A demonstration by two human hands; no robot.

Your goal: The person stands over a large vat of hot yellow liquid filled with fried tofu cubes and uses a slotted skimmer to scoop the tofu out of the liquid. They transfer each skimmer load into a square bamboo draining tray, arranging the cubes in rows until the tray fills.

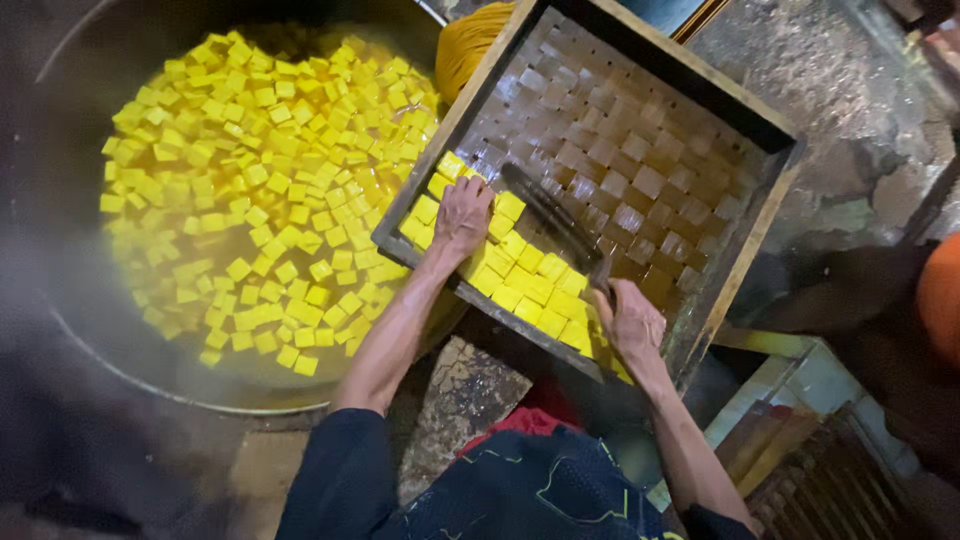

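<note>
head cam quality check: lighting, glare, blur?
Head view: light falls on the centre, corners drop to near black; yellow cubes in the vat are oversaturated with wet glare; the tray floor glistens; left hand sharp, right hand and its dark blade slightly soft.

Dim light around you: rough grey concrete floor (850,70) top right, a cracked stone slab (465,400) below, wooden slats (830,480) bottom right.
</note>
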